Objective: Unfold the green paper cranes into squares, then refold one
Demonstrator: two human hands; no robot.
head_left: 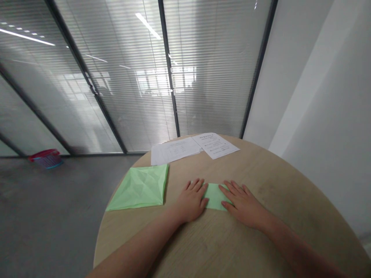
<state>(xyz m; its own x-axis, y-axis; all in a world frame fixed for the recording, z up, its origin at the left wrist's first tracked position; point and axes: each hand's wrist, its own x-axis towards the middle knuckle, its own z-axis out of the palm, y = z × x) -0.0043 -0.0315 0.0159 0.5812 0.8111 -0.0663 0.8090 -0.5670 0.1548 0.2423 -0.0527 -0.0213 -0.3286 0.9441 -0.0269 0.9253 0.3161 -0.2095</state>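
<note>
A piece of light green paper (215,197) lies flat on the round wooden table, its two ends hidden under my hands. My left hand (193,201) rests palm down on its left end with the fingers stretched out. On the right end lies my right hand (242,204), also flat, with its fingers spread. Between the two hands the middle of the paper shows, its upper and lower edges straight. To the left of my left hand sits a larger stack of creased green paper (142,185), apart from the hand.
Two printed white sheets (176,150) lie near the far edge of the table (275,181). A red and blue basket (48,159) stands on the grey floor at the left. Behind the table rises a glass partition with blinds (211,77), with a white wall (333,116) on the right.
</note>
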